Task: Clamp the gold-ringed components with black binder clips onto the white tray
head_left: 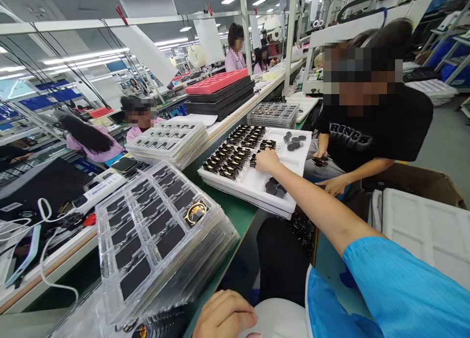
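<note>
My right hand [267,160] reaches across to a white foam tray [253,191], its fingers closed at a cluster of black binder clips [253,160]. Rows of similar binder clips [231,154], clamped on small gold-and-black parts, fill the tray's left side. Dark round discs [275,187] lie loose near my forearm, and more grey discs [293,141] sit at the far corner. Low in front of me, my left hand [224,314] has its fingers curled; what they hold, if anything, is hidden.
A tall stack of clear trays [169,240] with black compartments stands at left; one holds a gold-ringed part [196,213]. Behind are white trays [169,139] and red-topped trays [216,81]. A co-worker [374,117] in black sits at right, holding clips [320,160].
</note>
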